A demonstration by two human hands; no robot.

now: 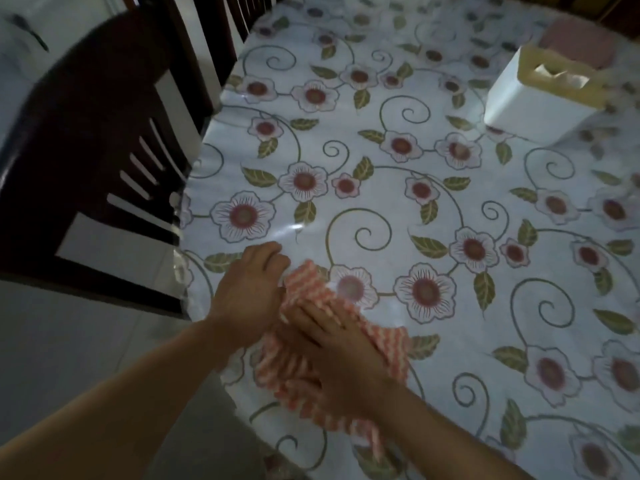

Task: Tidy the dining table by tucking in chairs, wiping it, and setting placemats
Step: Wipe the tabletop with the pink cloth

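An orange-and-white striped cloth (304,382) lies bunched near the table's front left edge. My right hand (339,351) rests flat on top of it, fingers spread and pointing up-left. My left hand (251,289) is at the cloth's upper left corner, with fingers curled and pinching its edge. The table (433,202) wears a white covering printed with pink flowers, green leaves and swirls. A dark wooden chair (93,140) stands along the table's left side, its back close to the edge.
A white tissue box (530,109) with a tan top sits at the far right of the table. Something pink (578,43) lies behind it. More dark chair backs (239,15) line the far left edge. Pale tiled floor (86,341) shows at the left.
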